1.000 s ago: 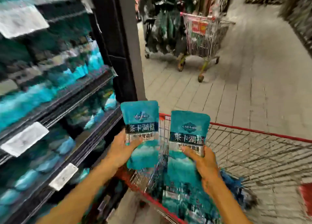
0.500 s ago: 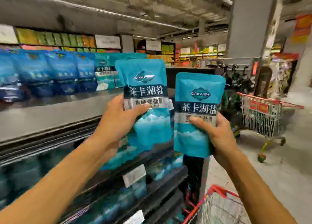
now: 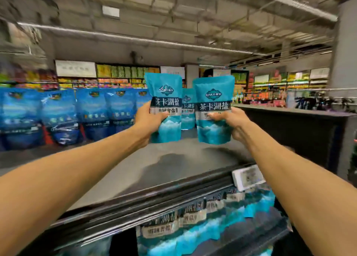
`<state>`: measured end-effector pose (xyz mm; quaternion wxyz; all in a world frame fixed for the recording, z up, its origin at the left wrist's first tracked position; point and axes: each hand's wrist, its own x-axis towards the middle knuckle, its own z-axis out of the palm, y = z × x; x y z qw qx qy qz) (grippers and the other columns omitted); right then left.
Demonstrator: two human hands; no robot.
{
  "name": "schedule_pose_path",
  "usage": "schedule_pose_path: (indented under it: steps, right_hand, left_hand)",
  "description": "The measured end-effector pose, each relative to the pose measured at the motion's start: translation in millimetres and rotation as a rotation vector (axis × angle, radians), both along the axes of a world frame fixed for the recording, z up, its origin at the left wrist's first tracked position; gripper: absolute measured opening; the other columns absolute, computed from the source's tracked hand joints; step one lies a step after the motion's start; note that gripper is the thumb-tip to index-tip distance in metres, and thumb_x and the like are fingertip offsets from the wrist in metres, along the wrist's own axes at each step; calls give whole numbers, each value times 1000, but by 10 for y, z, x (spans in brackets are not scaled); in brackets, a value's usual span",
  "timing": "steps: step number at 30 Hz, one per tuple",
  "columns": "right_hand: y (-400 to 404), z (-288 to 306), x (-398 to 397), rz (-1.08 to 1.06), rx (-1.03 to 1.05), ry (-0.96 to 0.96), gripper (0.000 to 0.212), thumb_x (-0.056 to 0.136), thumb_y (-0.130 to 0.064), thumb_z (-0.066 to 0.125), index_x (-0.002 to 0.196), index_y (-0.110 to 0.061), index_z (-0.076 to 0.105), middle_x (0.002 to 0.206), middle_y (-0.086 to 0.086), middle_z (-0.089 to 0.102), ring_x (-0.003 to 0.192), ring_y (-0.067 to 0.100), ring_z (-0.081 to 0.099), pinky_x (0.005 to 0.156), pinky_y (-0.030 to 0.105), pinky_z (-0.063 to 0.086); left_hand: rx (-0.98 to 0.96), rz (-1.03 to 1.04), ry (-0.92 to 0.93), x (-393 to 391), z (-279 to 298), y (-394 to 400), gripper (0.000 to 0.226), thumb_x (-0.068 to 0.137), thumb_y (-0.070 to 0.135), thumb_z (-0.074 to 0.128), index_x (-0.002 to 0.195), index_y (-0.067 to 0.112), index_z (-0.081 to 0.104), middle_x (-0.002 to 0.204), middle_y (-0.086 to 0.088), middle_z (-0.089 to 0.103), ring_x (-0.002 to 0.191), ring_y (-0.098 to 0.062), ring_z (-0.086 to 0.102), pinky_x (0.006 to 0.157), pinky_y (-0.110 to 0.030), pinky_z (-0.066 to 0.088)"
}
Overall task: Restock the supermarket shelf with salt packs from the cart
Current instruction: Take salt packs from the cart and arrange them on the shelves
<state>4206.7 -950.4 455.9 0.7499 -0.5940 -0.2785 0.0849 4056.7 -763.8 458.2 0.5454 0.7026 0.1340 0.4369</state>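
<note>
- Your left hand [image 3: 149, 118] grips one teal salt pack [image 3: 166, 109] by its middle, thumb across the front, and holds it upright over the top shelf [image 3: 173, 165].
- Your right hand [image 3: 231, 124] grips a second salt pack [image 3: 212, 109] the same way, just beside the first; the two hands are apart, each clamped on its own pack.
- Neither pack is set down yet. Both hang above the grey shelf surface, the right one clearly off it; the left one's lower edge may be touching, though the view is too soft to be sure.
- One matching teal pack [image 3: 187, 109] already stands on the shelf behind and between the two you hold, so this row is barely started.
- To the left a line of darker blue bags [image 3: 90, 114] fills the back of the same shelf, and the bare stretch in front of you has room for many more packs.
- The shelf below [image 3: 202, 228] looks stocked with teal packs, with a price tag [image 3: 248, 177] on the edge above it.
- The cart is out of view, so you cannot tell how many packs remain; judge the job as early.
</note>
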Motion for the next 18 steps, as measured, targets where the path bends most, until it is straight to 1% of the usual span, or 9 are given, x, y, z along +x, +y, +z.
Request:
schedule_pose_path:
  steps: [1,4,6,8,10,12,14,16,18]
  right_hand:
    - [143,-31,186,19,-17,22,28,68,6,79,92,-8,72,94,12,75,83,28,70,66,32,59]
    - [524,-125,684,56,-53,101,41,69,6,80,107,-4,71,105,16,74,96,33,71,85,46,59]
    - [685,-141,964,59,-82,105,42,68,6,81,108,-6,72,106,15,74,100,33,70,92,49,56]
    - [768,-109,1216,105,-224,13,47,66,4,83,110,-8,69,110,12,74,104,30,69,97,47,53]
    - [781,-53,1393,170,-441,-61,62,62,-1,87,118,-11,63,115,8,72,111,27,65,103,48,46]
    - [801,5,1517,193,-591,-118,74,56,-9,91,123,-13,59,119,5,69,117,27,60,108,51,41]
    - [868,32,1559,223,-624,-172,73,56,-8,92,122,-14,61,120,5,69,118,27,60,110,51,41]
    - [945,32,1576,220,-614,-218,64,59,-5,91,116,-14,65,116,4,71,115,25,63,109,49,43]
    - [1011,6,1598,191,-585,-232,56,60,-4,90,109,-14,65,110,3,72,108,24,65,101,47,50]
  left_hand:
    - [-1,23,5,164,-54,111,28,85,1,71,110,13,66,112,-12,72,98,-24,69,89,-41,57]
    - [6,77,15,631,-172,408,27,84,6,73,108,17,66,109,-7,73,99,-24,70,91,-46,56]
    - [35,106,33,896,-239,568,29,84,12,74,111,16,65,108,-4,73,100,-24,69,92,-48,55]
    - [80,121,83,1096,-329,708,33,83,17,76,114,18,65,111,-4,73,102,-23,69,94,-45,54]
    - [118,96,161,1196,-409,817,30,79,17,80,105,24,66,109,-2,74,100,-19,69,92,-40,55]
    - [137,56,242,1238,-426,921,34,73,15,85,100,25,66,104,3,75,98,-18,70,92,-40,56]
    - [182,15,326,1242,-398,978,46,67,14,89,106,21,67,104,3,75,98,-16,70,93,-41,55]
    - [222,4,374,1248,-370,987,53,64,13,91,110,19,65,105,3,74,97,-15,70,93,-39,56]
    - [246,60,411,1266,-355,1005,56,62,18,93,110,20,63,106,3,74,96,-14,69,91,-38,57]
